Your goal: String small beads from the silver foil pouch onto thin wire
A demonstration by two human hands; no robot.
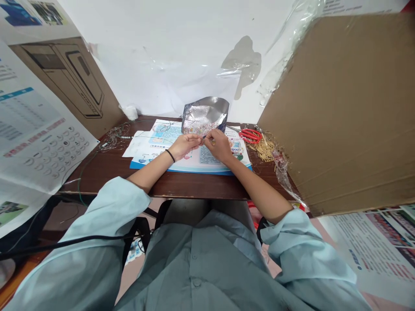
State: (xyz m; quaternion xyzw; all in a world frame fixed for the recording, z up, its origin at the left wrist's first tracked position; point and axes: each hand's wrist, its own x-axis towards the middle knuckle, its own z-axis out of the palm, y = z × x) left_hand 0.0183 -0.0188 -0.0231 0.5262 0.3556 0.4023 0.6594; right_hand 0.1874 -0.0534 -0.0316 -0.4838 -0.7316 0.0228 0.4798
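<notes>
My left hand (186, 145) and my right hand (218, 144) meet fingertip to fingertip over the printed sheets, just in front of an open silvery bag (204, 114). Small pale and pink beads (199, 128) show inside the bag's mouth. The fingers of both hands are pinched together on something too small to make out. A thin cord (152, 137) with a few white beads stretches from the left side of the table toward my left hand. Beneath my wrists lies a blue-edged printed sheet (194, 167).
Red-handled scissors (250, 135) lie right of the bag, beside a pile of thin golden sticks (264, 150) and crumpled clear plastic (280, 164). Tangled cord (113, 137) lies at the left of the brown table (194, 185). Cardboard panels (350, 108) stand on both sides.
</notes>
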